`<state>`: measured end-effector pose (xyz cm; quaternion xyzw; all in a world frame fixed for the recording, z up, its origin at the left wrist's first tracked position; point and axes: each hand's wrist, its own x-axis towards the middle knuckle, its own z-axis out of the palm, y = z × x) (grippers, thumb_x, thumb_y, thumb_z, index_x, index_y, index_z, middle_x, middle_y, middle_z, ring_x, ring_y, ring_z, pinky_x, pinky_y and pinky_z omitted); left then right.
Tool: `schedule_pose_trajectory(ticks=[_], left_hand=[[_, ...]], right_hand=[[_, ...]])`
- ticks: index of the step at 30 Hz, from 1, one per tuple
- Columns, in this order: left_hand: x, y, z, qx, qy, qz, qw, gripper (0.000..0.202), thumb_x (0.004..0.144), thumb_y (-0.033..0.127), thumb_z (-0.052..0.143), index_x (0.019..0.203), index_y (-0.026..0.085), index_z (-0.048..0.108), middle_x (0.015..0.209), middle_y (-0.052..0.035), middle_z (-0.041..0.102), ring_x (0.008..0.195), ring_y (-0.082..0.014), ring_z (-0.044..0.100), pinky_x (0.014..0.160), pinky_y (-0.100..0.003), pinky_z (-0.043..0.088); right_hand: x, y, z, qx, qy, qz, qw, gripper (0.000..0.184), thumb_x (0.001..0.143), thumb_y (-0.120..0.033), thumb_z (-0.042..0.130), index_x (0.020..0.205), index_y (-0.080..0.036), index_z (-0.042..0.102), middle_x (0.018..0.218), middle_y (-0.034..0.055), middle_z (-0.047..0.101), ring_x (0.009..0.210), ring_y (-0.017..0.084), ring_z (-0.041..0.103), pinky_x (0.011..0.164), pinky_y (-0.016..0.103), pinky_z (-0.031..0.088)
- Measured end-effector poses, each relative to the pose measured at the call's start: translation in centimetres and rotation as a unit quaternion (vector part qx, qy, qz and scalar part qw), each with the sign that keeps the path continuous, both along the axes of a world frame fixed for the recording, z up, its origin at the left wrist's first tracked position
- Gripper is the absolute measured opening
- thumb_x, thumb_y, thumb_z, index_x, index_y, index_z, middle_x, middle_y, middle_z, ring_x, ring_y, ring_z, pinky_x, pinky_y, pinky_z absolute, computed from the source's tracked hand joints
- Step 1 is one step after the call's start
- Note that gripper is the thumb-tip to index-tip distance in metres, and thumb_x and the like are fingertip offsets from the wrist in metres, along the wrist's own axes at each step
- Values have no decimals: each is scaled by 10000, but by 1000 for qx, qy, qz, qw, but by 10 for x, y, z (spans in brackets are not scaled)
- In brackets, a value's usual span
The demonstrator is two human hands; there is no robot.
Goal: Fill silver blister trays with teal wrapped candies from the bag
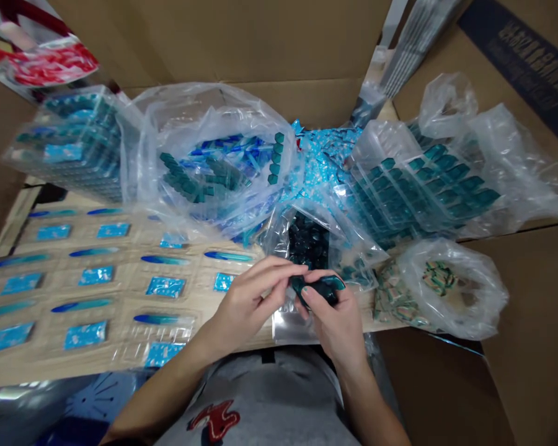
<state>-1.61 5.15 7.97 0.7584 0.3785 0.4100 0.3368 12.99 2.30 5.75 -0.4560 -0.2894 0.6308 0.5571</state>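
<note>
My right hand [337,319] is closed around a small dark teal piece [323,288] just above the board's near edge. My left hand [251,294] pinches the same piece from the left with thumb and fingertips. Right behind my hands lies an open clear bag of dark teal pieces [309,238]. Under my wrists a flat clear packet [288,325] rests on the cardboard board [121,353].
Rows of clear packets with blue strips and squares [97,275] cover the board at left. Plastic bags of teal and blue parts [223,164] and trays [413,186] fill the back. A bag of striped bits [441,279] sits at right. Cardboard box walls surround everything.
</note>
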Motion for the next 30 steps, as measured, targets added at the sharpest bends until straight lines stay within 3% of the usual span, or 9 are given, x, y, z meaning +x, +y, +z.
schedule_pose_trajectory(ticks=[2,5,11,16,20,24,27,30], left_hand=[[1,-4,0,-28,-11,12,999,270,882,100,546,1107,226,627,983,-27,638,883,-121,627,732,-220,535],[3,-9,0,-78,-32,37,996,239,872,96,546,1056,227,623,978,-23,645,896,-127,636,722,-220,538],[7,-19,4,-174,-141,51,973,199,858,55,510,947,229,474,936,-15,702,877,-128,679,715,-237,552],[7,-19,-1,-130,-151,61,978,199,861,57,536,940,232,484,903,-11,680,856,-131,661,740,-264,545],[6,-20,-10,-13,-98,69,993,289,863,26,531,1040,254,539,943,-10,679,906,-145,627,804,-297,522],[5,-23,-13,81,-26,55,995,342,869,17,511,1120,245,550,1009,-25,699,925,-149,615,815,-288,511],[1,-30,-18,59,-26,31,997,256,906,70,498,1099,221,573,1006,-51,681,931,-150,635,797,-275,524],[-7,-47,-31,-45,-29,6,999,181,918,119,509,1021,218,621,921,-47,663,850,-144,645,719,-241,533]], right_hand=[[-1,-2,5,43,-86,-22,995,78,729,-198,704,768,-230,644,772,-29,682,558,99,580,532,229,470],[-4,-2,13,109,-195,-49,973,90,722,-141,655,715,-222,617,765,-13,680,720,147,632,670,267,504],[-2,-1,16,87,-216,-61,971,90,746,-153,634,708,-233,617,742,-8,668,700,155,619,672,281,489],[3,-6,17,44,-183,-4,982,118,713,-201,700,808,-264,669,752,-17,690,688,165,625,630,279,486],[2,-8,17,24,-120,24,992,186,676,-266,761,840,-268,674,749,-27,678,636,151,603,635,286,491],[6,-9,9,10,-124,51,991,139,700,-295,756,813,-260,684,739,-26,668,658,147,590,663,280,474],[14,-14,0,1,-121,86,989,133,710,-320,749,806,-248,691,773,-17,673,605,126,557,602,260,448],[23,-26,-12,-28,-146,143,979,142,686,-310,754,774,-221,686,690,-19,652,541,119,525,549,253,427]])
